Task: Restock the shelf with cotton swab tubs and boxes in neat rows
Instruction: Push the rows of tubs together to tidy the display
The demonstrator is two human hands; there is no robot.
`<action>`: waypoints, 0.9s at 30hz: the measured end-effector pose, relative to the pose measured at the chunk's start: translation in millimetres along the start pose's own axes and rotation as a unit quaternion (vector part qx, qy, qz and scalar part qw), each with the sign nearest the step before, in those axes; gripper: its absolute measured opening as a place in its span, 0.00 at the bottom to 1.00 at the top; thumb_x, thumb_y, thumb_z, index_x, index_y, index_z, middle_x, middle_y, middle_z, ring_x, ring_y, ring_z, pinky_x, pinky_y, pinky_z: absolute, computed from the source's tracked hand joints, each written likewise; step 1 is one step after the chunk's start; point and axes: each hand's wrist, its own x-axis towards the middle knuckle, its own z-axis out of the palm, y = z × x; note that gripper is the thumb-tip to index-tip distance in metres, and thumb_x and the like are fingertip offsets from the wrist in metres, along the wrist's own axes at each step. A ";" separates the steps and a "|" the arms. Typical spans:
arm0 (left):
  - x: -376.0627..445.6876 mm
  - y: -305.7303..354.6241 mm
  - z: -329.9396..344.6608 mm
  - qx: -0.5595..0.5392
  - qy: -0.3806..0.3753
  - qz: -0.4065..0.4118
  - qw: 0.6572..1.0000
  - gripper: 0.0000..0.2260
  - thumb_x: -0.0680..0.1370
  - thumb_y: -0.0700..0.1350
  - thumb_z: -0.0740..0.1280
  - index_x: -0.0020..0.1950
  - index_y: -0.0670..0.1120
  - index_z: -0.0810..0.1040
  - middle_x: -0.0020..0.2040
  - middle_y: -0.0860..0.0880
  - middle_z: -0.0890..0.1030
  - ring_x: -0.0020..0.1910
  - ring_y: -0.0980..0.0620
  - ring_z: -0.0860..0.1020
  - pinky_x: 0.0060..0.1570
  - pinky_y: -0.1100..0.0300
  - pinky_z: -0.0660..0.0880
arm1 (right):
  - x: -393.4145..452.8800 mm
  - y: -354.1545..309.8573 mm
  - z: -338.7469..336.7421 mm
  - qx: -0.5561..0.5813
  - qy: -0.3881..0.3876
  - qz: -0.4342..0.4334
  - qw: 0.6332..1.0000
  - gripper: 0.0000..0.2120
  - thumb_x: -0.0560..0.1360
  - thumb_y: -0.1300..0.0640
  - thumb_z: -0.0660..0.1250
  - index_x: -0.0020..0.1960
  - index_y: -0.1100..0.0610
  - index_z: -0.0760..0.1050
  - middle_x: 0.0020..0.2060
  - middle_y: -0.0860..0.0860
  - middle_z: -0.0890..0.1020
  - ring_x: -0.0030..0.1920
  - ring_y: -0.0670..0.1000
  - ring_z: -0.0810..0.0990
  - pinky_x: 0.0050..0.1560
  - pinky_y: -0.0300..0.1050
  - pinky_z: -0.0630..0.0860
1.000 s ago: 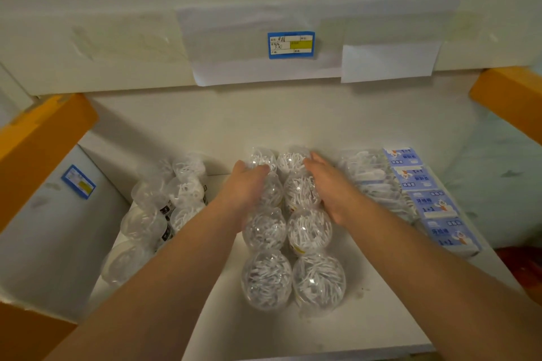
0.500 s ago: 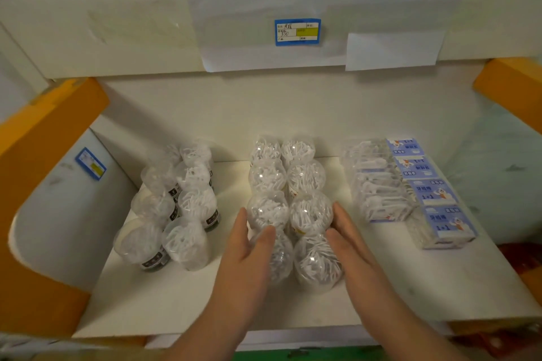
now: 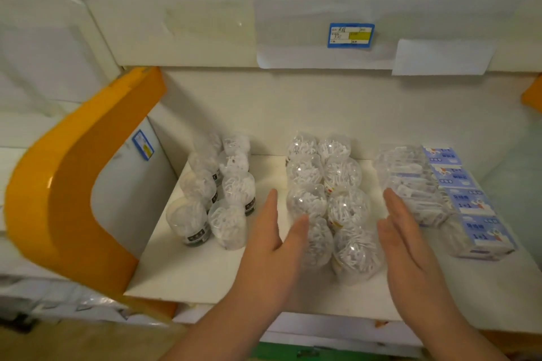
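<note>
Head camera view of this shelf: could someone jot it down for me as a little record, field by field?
Surface: white shelf board
Middle: clear round tubs of white cotton swabs, two columns of four
Left: clear round tubs with dark labels, two looser columns
Right: row of blue and white boxes beside clear packs
Left hand: open, fingers straight, by the front middle tub
Right hand: open, flat, on the other side of the middle tubs
Above: blue and yellow price tag
</note>
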 end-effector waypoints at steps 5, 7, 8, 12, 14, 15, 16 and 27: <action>-9.4 17.7 -56.0 0.094 0.081 0.111 0.986 0.29 0.75 0.62 0.59 0.76 0.62 0.60 0.69 0.74 0.61 0.70 0.75 0.57 0.69 0.66 0.58 | -4.2 -39.5 24.0 -0.051 -0.063 -0.091 0.993 0.24 0.77 0.45 0.58 0.71 0.34 0.59 0.71 0.26 0.62 0.73 0.34 0.59 0.74 0.45 0.58; -5.7 22.7 -77.2 0.114 0.113 0.119 0.980 0.25 0.79 0.57 0.59 0.76 0.61 0.60 0.65 0.77 0.61 0.68 0.75 0.59 0.69 0.65 0.59 | -3.2 -55.4 48.3 -0.042 -0.114 -0.080 0.989 0.21 0.80 0.46 0.59 0.70 0.32 0.59 0.72 0.28 0.61 0.72 0.32 0.57 0.75 0.45 0.57; -2.1 22.8 -85.9 0.118 0.123 0.113 0.979 0.23 0.80 0.54 0.59 0.75 0.62 0.61 0.62 0.79 0.62 0.65 0.77 0.60 0.68 0.67 0.61 | -1.2 -61.4 62.9 -0.040 -0.140 -0.064 0.987 0.21 0.81 0.47 0.59 0.71 0.33 0.59 0.73 0.29 0.60 0.72 0.32 0.57 0.76 0.45 0.56; 13.1 7.1 -110.1 0.128 0.173 0.092 0.972 0.21 0.82 0.49 0.59 0.75 0.59 0.62 0.62 0.72 0.64 0.63 0.72 0.65 0.59 0.71 0.61 | 12.5 -75.6 119.3 -0.033 -0.198 -0.008 0.980 0.21 0.82 0.51 0.57 0.72 0.37 0.60 0.66 0.29 0.64 0.62 0.23 0.62 0.64 0.24 0.57; 17.0 -1.8 -115.7 0.115 0.190 0.083 0.972 0.19 0.83 0.47 0.59 0.72 0.61 0.63 0.59 0.71 0.66 0.56 0.78 0.65 0.52 0.79 0.61 | 20.1 -76.0 144.0 -0.020 -0.201 0.018 0.979 0.20 0.83 0.53 0.56 0.72 0.39 0.61 0.55 0.27 0.64 0.49 0.20 0.63 0.46 0.14 0.56; 19.2 -6.7 -117.4 0.097 0.196 0.071 0.973 0.18 0.83 0.45 0.59 0.70 0.63 0.64 0.56 0.73 0.67 0.52 0.81 0.66 0.48 0.82 0.61 | 22.6 -75.8 153.9 -0.013 -0.195 0.031 0.980 0.21 0.82 0.54 0.56 0.74 0.42 0.60 0.54 0.29 0.64 0.46 0.21 0.65 0.41 0.15 0.57; 21.7 -9.9 -118.5 0.067 0.202 0.053 0.976 0.18 0.83 0.45 0.59 0.69 0.63 0.65 0.55 0.73 0.68 0.52 0.79 0.67 0.47 0.81 0.62 | 25.1 -73.4 162.3 -0.004 -0.186 0.044 0.982 0.21 0.82 0.54 0.56 0.74 0.44 0.60 0.52 0.32 0.64 0.44 0.22 0.67 0.38 0.15 0.59; 48.2 -34.4 -126.8 -0.080 0.127 -0.067 0.986 0.21 0.81 0.49 0.58 0.75 0.58 0.65 0.71 0.62 0.68 0.71 0.58 0.66 0.70 0.56 0.63 | 32.6 -39.7 204.9 -0.027 -0.157 0.057 0.986 0.24 0.79 0.53 0.54 0.73 0.40 0.58 0.69 0.43 0.68 0.65 0.43 0.72 0.66 0.47 0.70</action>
